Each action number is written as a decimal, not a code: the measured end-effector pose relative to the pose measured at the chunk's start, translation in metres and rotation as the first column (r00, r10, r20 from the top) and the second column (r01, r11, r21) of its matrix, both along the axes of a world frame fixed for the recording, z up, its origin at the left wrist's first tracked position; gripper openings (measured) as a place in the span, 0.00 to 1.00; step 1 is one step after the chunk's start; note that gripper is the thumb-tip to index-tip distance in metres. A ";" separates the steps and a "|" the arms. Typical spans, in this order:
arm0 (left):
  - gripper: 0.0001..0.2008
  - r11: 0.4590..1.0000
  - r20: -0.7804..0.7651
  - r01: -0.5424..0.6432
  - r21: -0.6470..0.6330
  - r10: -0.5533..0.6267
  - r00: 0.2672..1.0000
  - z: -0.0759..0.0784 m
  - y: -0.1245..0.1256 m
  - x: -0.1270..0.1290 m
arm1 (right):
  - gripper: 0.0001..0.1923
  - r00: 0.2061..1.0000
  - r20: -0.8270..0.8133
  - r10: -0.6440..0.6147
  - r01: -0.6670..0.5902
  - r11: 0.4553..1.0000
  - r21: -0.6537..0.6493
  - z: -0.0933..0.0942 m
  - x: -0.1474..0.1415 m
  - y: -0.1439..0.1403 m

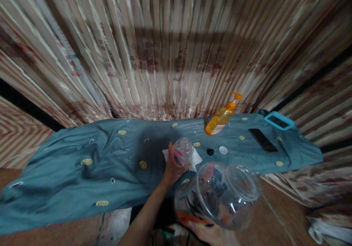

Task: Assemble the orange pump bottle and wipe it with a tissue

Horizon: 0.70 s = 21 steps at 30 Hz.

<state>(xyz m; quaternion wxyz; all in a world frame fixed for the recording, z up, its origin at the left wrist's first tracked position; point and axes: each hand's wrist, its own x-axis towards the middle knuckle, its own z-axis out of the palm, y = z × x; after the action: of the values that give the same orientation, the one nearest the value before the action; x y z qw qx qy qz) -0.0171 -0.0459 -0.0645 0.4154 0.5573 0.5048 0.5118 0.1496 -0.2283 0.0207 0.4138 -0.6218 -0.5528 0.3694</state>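
Observation:
My left hand [174, 169] is closed around the side of a small clear plastic container [184, 150] with pink marks. The container stands on a white paper napkin [195, 161] on the cloth-covered table. Close to the camera, my right hand [211, 233] holds a large clear plastic cup [210, 196] from below. That cup is tilted to the right and bears dark and orange print; a clear domed lid [242, 187] shows at its right end. Part of my right hand is hidden behind the cup. Right of the napkin lie a black cap [210, 151] and a white round cap [223, 149].
An orange pump bottle [220, 119] stands at the back of the table [66, 176]. Farther right lie a black phone [263, 140] and a light-blue framed device [279, 120]. Striped curtains [176, 47] hang behind and at both sides.

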 end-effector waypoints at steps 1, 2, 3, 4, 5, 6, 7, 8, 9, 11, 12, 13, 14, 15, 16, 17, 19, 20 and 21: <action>0.74 1.000 0.012 0.019 -0.010 -0.018 1.000 0.001 0.000 -0.001 | 0.24 1.000 0.007 -0.017 0.017 1.000 -0.008 0.001 -0.002 -0.001; 0.75 0.999 0.016 0.032 -0.015 -0.031 0.999 0.003 -0.001 -0.003 | 0.25 0.999 0.008 -0.032 0.032 0.999 -0.013 0.002 -0.005 -0.002; 0.75 0.999 0.015 0.040 -0.016 -0.040 0.999 0.004 -0.001 -0.004 | 0.24 0.999 0.001 -0.036 0.036 0.999 -0.018 0.003 -0.007 -0.002; 0.75 0.999 0.009 0.042 -0.015 -0.042 0.999 0.005 -0.002 -0.006 | 0.23 0.999 -0.008 -0.034 0.033 0.999 -0.020 0.005 -0.010 -0.002; 0.76 0.999 0.004 0.041 -0.013 -0.041 0.999 0.006 -0.004 -0.008 | 0.23 0.999 -0.017 -0.029 0.029 0.999 -0.022 0.006 -0.011 -0.002; 0.76 0.999 0.000 0.034 -0.010 -0.034 0.999 0.007 -0.006 -0.011 | 0.22 0.999 -0.025 -0.025 0.024 0.999 -0.026 0.007 -0.013 -0.002; 0.76 1.000 0.003 0.024 -0.007 -0.024 1.000 0.008 -0.008 -0.014 | 0.21 0.999 -0.033 -0.022 0.021 0.999 -0.032 0.007 -0.014 -0.002; 0.75 1.000 0.010 0.009 -0.002 -0.009 1.000 0.009 -0.012 -0.018 | 0.21 0.999 -0.038 -0.020 0.019 0.999 -0.040 0.008 -0.014 -0.002; 0.73 1.000 0.020 -0.014 0.007 0.014 1.000 0.011 -0.017 -0.022 | 0.21 0.999 -0.043 -0.021 0.019 0.999 -0.048 0.008 -0.014 -0.002; 0.68 0.997 0.050 -0.074 0.035 0.073 0.996 0.019 -0.030 -0.030 | 0.22 0.998 -0.057 -0.016 0.012 0.998 -0.067 0.009 -0.014 -0.001; 0.65 0.994 0.077 -0.093 0.048 0.089 0.993 0.025 -0.040 -0.034 | 0.23 0.998 -0.066 -0.011 0.006 0.997 -0.076 0.010 -0.014 0.000; 0.61 0.993 0.114 -0.102 0.063 0.094 0.989 0.033 -0.050 -0.039 | 0.23 0.997 -0.076 -0.009 0.002 0.997 -0.083 0.012 -0.015 0.001; 0.58 0.993 0.147 -0.089 0.078 0.077 0.986 0.042 -0.062 -0.042 | 0.22 0.996 -0.084 -0.011 0.003 0.996 -0.090 0.014 -0.015 0.003; 0.56 0.994 0.175 -0.054 0.092 0.037 0.984 0.053 -0.074 -0.045 | 0.21 0.996 -0.088 -0.018 0.009 0.996 -0.094 0.017 -0.016 0.004; 0.56 0.994 0.202 0.006 0.107 -0.027 0.979 0.065 -0.086 -0.047 | 0.21 0.995 -0.091 -0.028 0.019 0.995 -0.094 0.020 -0.018 0.007; 0.58 0.990 0.224 0.098 0.107 -0.119 0.967 0.078 -0.096 -0.048 | 0.22 0.995 -0.093 -0.039 0.031 0.996 -0.089 0.023 -0.020 0.009; 0.68 0.948 0.246 0.311 0.069 -0.319 0.915 0.100 -0.113 -0.043 | 0.22 0.993 -0.108 -0.047 0.039 0.997 -0.072 0.026 -0.024 0.014; 0.74 0.925 0.255 0.376 0.043 -0.374 0.892 0.109 -0.118 -0.039 | 0.22 0.991 -0.127 -0.045 0.038 0.998 -0.056 0.027 -0.026 0.016; 0.79 0.904 0.255 0.427 0.021 -0.418 0.872 0.116 -0.122 -0.033 | 0.22 0.988 -0.151 -0.042 0.037 0.999 -0.037 0.026 -0.027 0.016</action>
<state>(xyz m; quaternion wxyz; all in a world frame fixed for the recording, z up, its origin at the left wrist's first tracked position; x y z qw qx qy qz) -0.0500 -0.1676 0.0515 0.5882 0.5766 0.3225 0.4664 0.1223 -0.2118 0.0463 0.4513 -0.6095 -0.5009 0.4170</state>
